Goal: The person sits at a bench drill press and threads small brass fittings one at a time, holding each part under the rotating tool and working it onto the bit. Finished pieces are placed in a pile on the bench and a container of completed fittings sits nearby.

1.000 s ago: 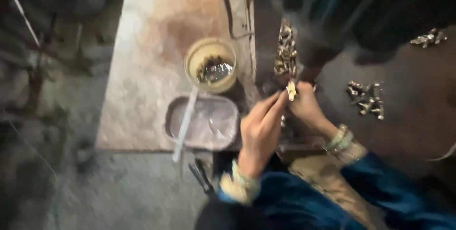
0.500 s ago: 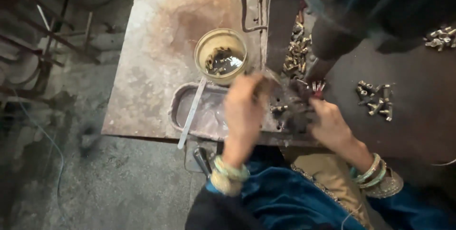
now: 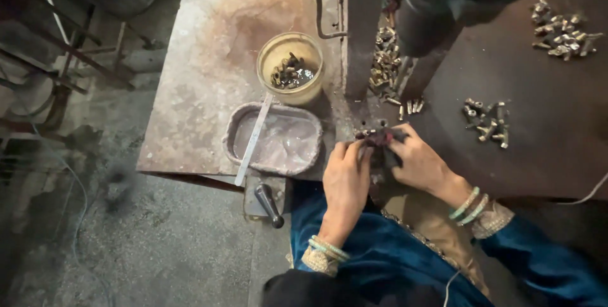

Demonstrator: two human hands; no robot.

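I see a metal strip (image 3: 252, 140) leaning across the oval tray (image 3: 237, 136) at the workbench's (image 3: 190, 91) front edge; my left hand (image 3: 345, 183) and right hand (image 3: 418, 164) together pinch a small dark part (image 3: 380, 136) just right of it, brass fittings (image 3: 486, 119) lying farther right.

Dim overall; soft light brightens the desk (image 3: 209, 60) at its left edge, right side dark, corners slightly blurred.
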